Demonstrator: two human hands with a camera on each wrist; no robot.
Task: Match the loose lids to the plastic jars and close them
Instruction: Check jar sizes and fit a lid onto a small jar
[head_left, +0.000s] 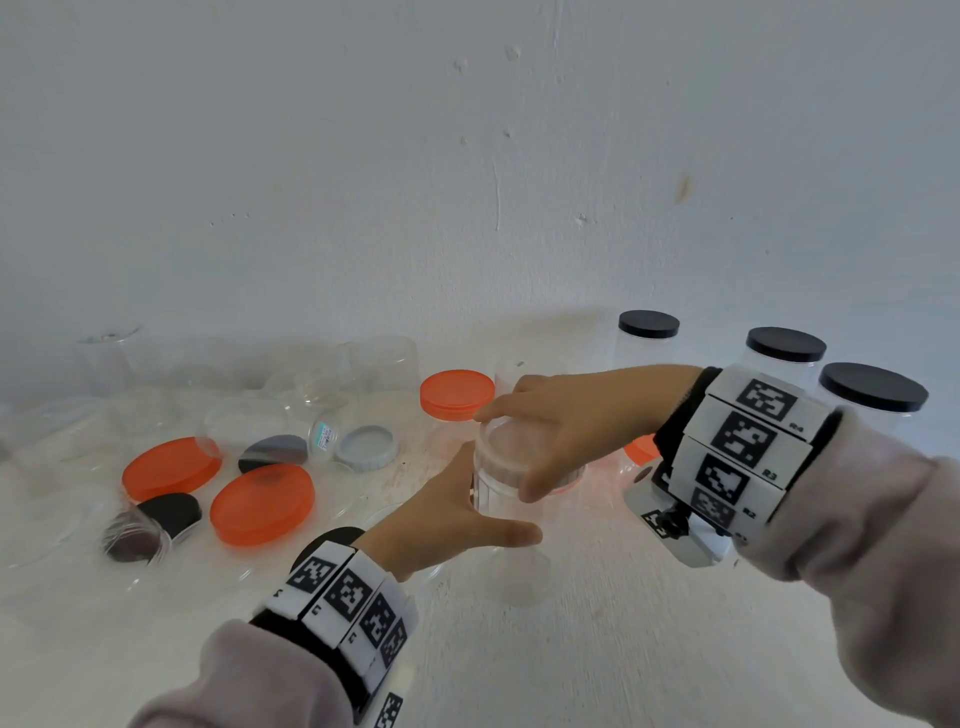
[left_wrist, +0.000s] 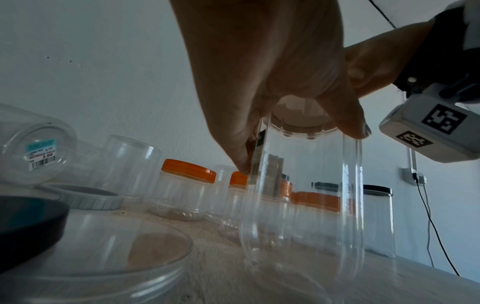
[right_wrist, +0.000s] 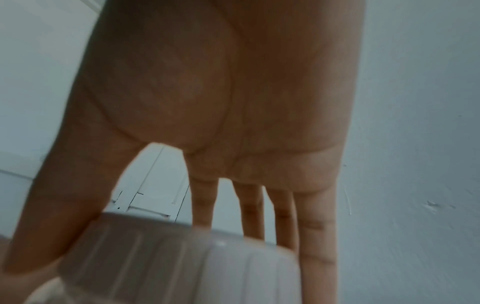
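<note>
- From the head view, the right hand (head_left: 561, 421) gripped a clear lid (head_left: 511, 449) from above, fingers and thumb curled round its rim, on the mouth of a tall clear jar (head_left: 511, 525) standing on the table (head_left: 597, 649). The left hand (head_left: 457, 525) clasped the jar's side just under the lid, thumb stretched across the near wall. I judged the lid could go on crooked and bind on the threads if it was turned before it sat level. Loose orange lids (head_left: 262, 504) and a grey lid (head_left: 368, 447) lay to the left, well apart from both hands; black-lidded jars (head_left: 872, 400) stood behind the right wrist.
- From the left wrist view, the jar (left_wrist: 303, 205) stood upright right in front, the left hand's fingers (left_wrist: 241, 144) pressed to its upper wall and the right hand's fingers (left_wrist: 350, 121) over the lid's rim. The wall looked thin and slick, so a loose hold might let the jar spin with the lid or tip into the orange-lidded jars (left_wrist: 187, 189) just behind it.
- From the right wrist view, blurred, the ribbed lid (right_wrist: 182, 257) sat under the palm, the thumb (right_wrist: 52, 216) on one side and the fingers (right_wrist: 317, 236) down the far side. Whether the threads had caught, I could not tell.
</note>
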